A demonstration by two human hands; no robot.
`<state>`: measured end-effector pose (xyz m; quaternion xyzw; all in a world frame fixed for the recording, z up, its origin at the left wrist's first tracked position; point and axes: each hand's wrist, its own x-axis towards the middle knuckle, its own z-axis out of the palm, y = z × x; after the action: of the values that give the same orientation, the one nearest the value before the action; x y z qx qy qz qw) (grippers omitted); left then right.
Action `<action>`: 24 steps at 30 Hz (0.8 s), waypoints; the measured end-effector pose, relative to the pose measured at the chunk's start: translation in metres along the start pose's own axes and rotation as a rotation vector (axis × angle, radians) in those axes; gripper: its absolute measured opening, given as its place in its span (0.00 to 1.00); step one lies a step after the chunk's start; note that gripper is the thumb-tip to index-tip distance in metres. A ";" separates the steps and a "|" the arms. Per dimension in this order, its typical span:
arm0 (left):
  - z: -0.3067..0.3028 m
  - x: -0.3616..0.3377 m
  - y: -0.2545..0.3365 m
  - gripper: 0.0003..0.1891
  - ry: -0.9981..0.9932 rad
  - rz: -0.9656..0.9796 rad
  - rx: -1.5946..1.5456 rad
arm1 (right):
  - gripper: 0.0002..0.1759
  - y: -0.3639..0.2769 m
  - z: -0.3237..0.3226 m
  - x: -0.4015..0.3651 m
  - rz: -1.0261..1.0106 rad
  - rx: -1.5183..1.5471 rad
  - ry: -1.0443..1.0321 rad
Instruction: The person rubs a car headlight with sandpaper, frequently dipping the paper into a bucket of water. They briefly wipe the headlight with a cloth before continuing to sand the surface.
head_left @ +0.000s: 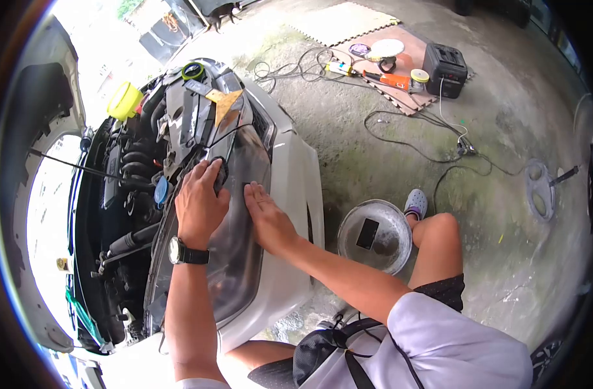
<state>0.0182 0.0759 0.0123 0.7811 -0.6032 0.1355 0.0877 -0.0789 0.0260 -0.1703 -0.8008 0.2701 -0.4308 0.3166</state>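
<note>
My left hand (200, 202), with a watch (177, 250) on its wrist, presses down at the upper inner edge of a car's hazy headlight (237, 266). Its fingers and thumb close over a small dark pad (222, 172), mostly hidden under them. My right hand (269, 222) lies on the outer side of the same lens, fingers stretched out flat and nothing in them. Above both hands, a yellow-and-grey scraper-like tool (224, 104) and a green roll of tape (192, 70) rest on the car's front.
The raised hood (40, 123) stands left of the engine bay. A round metal basin (345, 244) with a dark phone-like slab is near my foot. Cables, an orange power tool (395, 80) and a black power box (444, 70) lie on foam mats.
</note>
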 end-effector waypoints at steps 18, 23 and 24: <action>-0.003 0.000 0.003 0.29 -0.001 -0.004 0.008 | 0.34 0.014 -0.028 0.072 0.221 0.138 -0.077; 0.000 0.000 -0.001 0.28 0.020 0.006 0.022 | 0.36 -0.005 -0.008 0.012 -0.087 -0.025 0.021; 0.000 -0.001 0.000 0.29 0.000 0.000 0.009 | 0.37 -0.004 -0.011 0.006 -0.162 -0.018 0.029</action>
<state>0.0184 0.0768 0.0122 0.7814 -0.6028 0.1380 0.0843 -0.0849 0.0218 -0.1598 -0.8166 0.2128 -0.4640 0.2695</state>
